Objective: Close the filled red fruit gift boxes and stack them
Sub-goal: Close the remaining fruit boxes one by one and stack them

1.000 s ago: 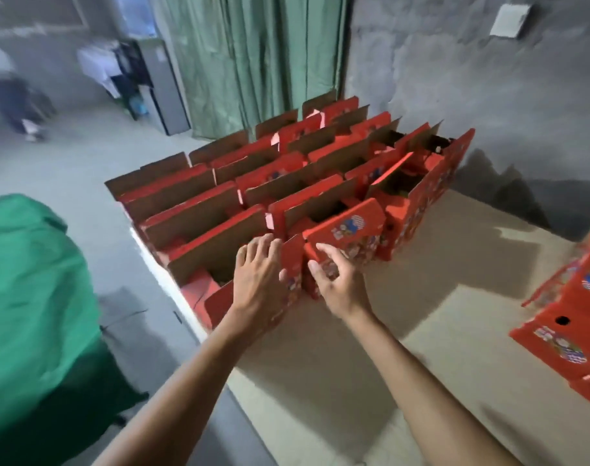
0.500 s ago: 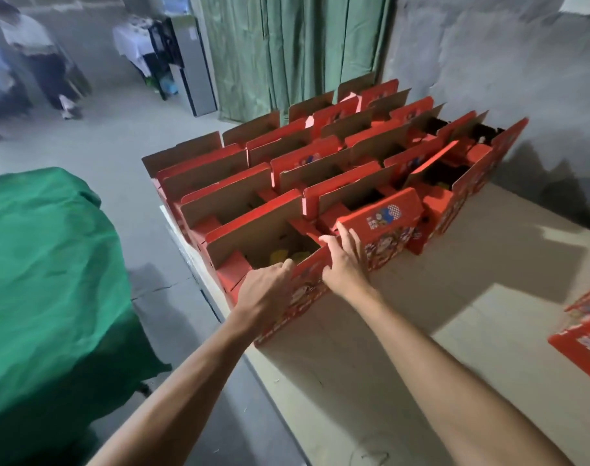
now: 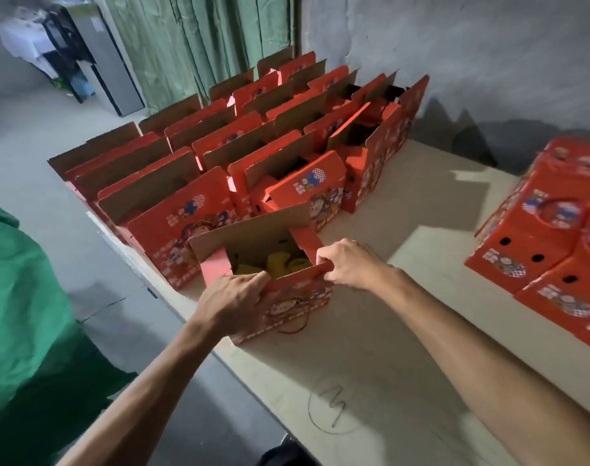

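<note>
Both hands grip the near wall of one open red printed cardboard gift box [image 3: 286, 297]. The left hand [image 3: 229, 304] is curled over the top edge at the box's left corner, fingers hooked inside; the right hand [image 3: 349, 264] pinches the same rim at the right corner, thumb and fingers closed on the card. This box stands apart from the rest, nearest the person, close to the table's front edge, its brown inner flap [image 3: 249, 230] standing up at the back and yellow fruit [image 3: 280, 265] showing inside.

To close it well, I would say the short side tabs should fold in first, then the tall back flap come down over them, keeping the fruit clear of the fold so nothing is crushed. The card looks thin and corrugated, glossy red with cartoon print outside, raw brown inside, so it will crease if forced; pressing along the scored lines should serve better than pushing mid-panel. A thin red cord handle [image 3: 291, 322] loops down the front face and may catch under a hand.

Behind it, rows of open red boxes [image 3: 192, 153] stand packed side by side with flaps upright. To the right, well apart, lies a stack of closed red boxes [image 3: 549, 237] with round vent holes in their sides. All sit on a pale, matt table [image 3: 404, 348] with a pencilled scribble near the front.
</note>
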Available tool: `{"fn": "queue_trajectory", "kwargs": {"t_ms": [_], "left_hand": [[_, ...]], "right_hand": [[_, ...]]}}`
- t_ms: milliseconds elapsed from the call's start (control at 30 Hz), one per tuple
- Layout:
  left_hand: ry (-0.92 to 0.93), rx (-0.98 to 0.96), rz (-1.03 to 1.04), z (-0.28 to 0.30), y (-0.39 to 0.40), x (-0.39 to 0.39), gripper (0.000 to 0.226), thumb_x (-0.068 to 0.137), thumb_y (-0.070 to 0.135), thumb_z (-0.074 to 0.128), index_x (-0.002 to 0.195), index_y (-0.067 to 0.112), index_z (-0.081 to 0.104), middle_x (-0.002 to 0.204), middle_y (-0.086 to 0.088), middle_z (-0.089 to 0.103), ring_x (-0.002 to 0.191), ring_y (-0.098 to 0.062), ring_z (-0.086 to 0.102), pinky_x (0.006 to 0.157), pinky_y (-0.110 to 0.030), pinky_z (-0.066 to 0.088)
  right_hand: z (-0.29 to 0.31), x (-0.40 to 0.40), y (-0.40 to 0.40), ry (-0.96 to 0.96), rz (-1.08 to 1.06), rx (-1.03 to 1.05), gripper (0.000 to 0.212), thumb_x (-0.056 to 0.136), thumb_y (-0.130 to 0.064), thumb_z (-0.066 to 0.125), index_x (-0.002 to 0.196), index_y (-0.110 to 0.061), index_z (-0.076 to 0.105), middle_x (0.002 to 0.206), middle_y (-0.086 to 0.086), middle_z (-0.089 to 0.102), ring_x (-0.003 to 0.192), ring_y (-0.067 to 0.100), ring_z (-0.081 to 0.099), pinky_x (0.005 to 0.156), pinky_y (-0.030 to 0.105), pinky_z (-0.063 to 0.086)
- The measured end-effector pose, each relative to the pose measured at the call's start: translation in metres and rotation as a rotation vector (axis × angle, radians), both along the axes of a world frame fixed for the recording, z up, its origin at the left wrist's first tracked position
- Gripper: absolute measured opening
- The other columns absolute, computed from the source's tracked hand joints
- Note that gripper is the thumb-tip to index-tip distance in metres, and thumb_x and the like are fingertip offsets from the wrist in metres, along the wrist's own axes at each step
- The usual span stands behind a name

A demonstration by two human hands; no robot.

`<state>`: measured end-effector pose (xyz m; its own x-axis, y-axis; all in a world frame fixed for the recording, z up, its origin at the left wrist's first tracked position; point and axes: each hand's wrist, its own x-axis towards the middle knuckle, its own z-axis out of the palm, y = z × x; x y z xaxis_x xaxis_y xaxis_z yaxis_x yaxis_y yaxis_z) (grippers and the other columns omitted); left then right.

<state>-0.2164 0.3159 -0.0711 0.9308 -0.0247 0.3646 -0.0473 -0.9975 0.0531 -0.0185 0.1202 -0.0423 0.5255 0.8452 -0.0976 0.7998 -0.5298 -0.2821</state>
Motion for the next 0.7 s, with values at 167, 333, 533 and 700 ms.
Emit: {"fn": "queue_trajectory", "kwargs": {"t_ms": [167,333,533,700], "left_hand": [[-0.020,-0.024,-0.152,0.007,-0.041,0.017,0.056,0.103,0.061,0.024,0.083,0.022,0.059,0.064,0.011,0.063,0.043,-0.018,0.052,0.038,-0.025,0.041],[-0.070,-0.032,-0.368,0.010,-0.089,0.052,0.033,0.101,0.043,0.050,0.081,0.019,0.060,0.065,0.007,0.064,0.045,-0.022,0.054,0.039,-0.027,0.043],[0.004,-0.059,-0.609,0.014,-0.166,0.097,0.021,0.094,0.037,0.064,0.084,0.018,0.065,0.071,0.005,0.068,0.054,-0.025,0.060,0.044,-0.029,0.049],[-0.033,-0.082,-0.815,0.023,-0.241,0.114,0.019,0.084,0.032,0.079,0.077,0.021,0.066,0.063,0.005,0.063,0.050,-0.025,0.058,0.040,-0.023,0.029]], "right_hand": [[0.000,-0.010,-0.073,0.121,-0.161,0.016,0.020,0.078,-0.036,0.083,0.079,-0.035,0.062,0.076,-0.013,0.065,0.070,0.008,0.061,0.067,0.024,0.042],[-0.001,-0.024,-0.154,0.186,-0.353,0.065,0.031,0.072,-0.056,0.085,0.073,-0.032,0.066,0.067,-0.017,0.063,0.063,0.000,0.059,0.053,0.021,0.038],[-0.005,-0.061,-0.259,0.232,-0.663,0.144,0.050,0.062,-0.079,0.078,0.068,-0.031,0.065,0.062,-0.014,0.065,0.055,0.003,0.059,0.048,0.020,0.038],[-0.006,-0.099,-0.337,0.220,-0.866,0.195,0.057,0.057,-0.091,0.071,0.071,-0.036,0.063,0.066,-0.019,0.065,0.060,0.003,0.058,0.054,0.024,0.041]]}}
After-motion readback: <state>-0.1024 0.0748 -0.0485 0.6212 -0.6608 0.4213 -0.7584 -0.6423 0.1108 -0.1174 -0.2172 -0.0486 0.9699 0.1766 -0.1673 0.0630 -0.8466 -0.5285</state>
